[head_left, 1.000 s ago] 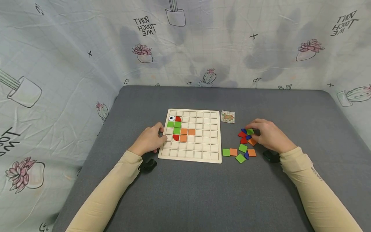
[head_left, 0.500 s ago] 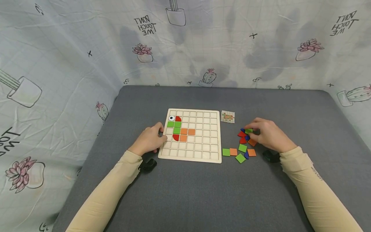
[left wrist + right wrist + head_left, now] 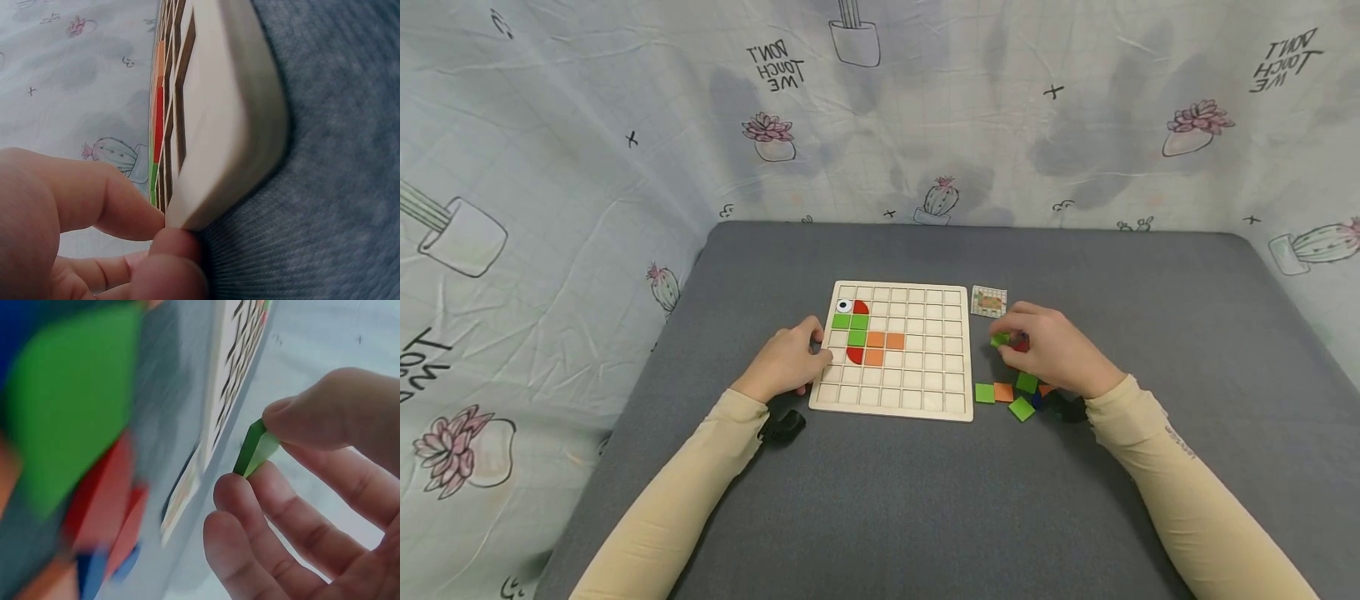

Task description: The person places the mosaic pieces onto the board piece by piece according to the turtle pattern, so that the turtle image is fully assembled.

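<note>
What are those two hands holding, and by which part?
The right hand pinches a green tile by its edges, between thumb and fingertips. The left hand seems to pinch the wooden board at its left edge.

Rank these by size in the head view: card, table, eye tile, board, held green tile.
1. Table
2. Board
3. Card
Unsure: eye tile and held green tile; the right hand partly covers the green one.

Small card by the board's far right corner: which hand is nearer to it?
Right. The right hand, pinching a green piece, is just to the near right of the card; the left hand holds the board by its left edge, the opposite side from the card.
</note>
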`<state>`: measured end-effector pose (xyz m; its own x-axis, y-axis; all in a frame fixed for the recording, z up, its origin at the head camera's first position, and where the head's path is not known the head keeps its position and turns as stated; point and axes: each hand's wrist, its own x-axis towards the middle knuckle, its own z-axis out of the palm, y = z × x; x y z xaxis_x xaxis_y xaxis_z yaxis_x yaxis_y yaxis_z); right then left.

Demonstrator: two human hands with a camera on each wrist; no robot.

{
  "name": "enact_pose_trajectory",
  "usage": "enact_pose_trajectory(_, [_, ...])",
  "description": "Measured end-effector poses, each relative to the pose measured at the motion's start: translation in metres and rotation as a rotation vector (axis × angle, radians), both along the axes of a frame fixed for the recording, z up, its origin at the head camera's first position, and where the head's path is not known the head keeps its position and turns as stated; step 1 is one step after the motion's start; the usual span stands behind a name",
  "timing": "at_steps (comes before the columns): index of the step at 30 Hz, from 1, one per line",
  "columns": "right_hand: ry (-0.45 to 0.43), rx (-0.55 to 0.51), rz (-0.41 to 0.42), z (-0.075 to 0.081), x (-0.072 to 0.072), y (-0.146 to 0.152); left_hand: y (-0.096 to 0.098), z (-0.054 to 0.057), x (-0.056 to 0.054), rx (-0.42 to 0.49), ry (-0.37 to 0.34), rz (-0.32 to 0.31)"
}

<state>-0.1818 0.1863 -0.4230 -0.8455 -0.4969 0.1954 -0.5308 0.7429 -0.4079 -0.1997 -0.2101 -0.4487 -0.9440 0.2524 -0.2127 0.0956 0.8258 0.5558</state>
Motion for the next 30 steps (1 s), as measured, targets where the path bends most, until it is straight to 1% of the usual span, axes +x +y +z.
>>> enact_pose_trajectory(7, [0.032, -0.04, 0.113, -0.002, -0.005, -0.039, 0.001, -0.001, 0.0, 0.002, 0.014, -0.003])
enact_pose_trajectory(11, [0.038, -0.057, 0.153, -0.001, -0.007, -0.059, 0.002, -0.001, -0.001, 0.003, 0.025, -0.001])
enact_pose_trajectory(15, [0.046, -0.058, 0.181, 0.0, -0.009, -0.079, 0.003, 0.0, -0.001, 0.004, 0.023, 0.004])
enact_pose_trajectory(21, [0.025, -0.059, 0.211, 0.0, -0.011, -0.105, 0.004, 0.002, -0.001, 0.006, 0.014, 0.005])
enact_pose_trajectory(30, [0.026, -0.039, 0.266, -0.008, -0.017, -0.123, 0.004, 0.004, 0.0, -0.001, 0.006, 0.014])
